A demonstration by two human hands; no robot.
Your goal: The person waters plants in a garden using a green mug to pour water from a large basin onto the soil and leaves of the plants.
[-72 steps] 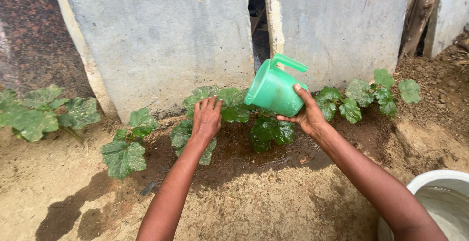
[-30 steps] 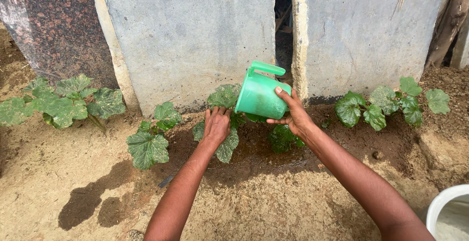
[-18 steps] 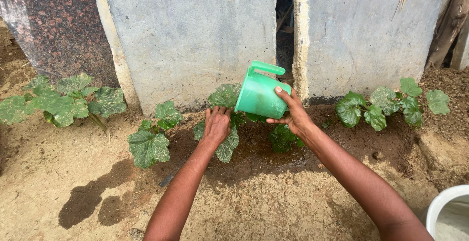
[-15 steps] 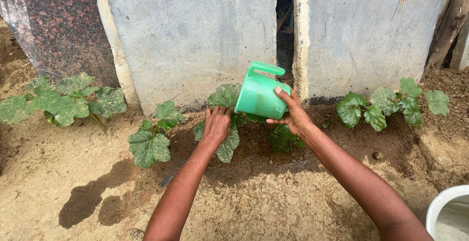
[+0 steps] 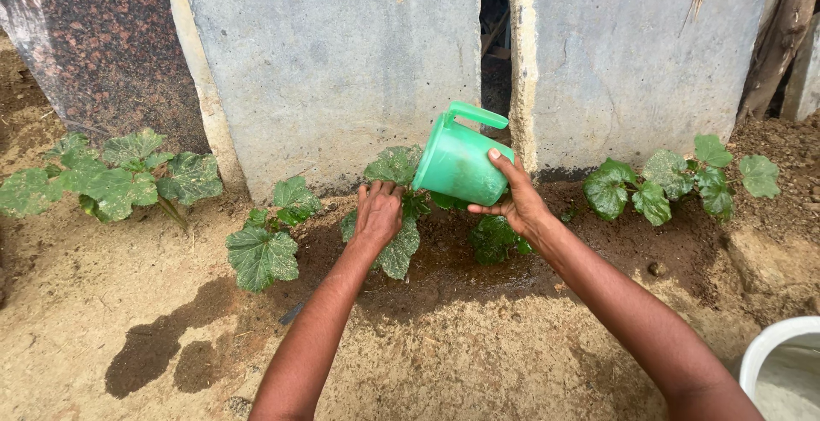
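Watering step, judged mid-pour: your left hand [image 5: 378, 213] rests open, palm down, on the leaves [image 5: 395, 246]; your right hand [image 5: 514, 201] grips the tipped green jug [image 5: 459, 163] above them (keep it tilted low).

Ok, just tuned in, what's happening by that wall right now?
A person is working at a row of leafy plants along the concrete slabs. The right hand holds a green plastic jug tipped on its side, mouth toward the left, over the middle plant. The left hand rests on that plant's leaves. The soil beneath is dark and wet. A white bucket sits at the lower right.
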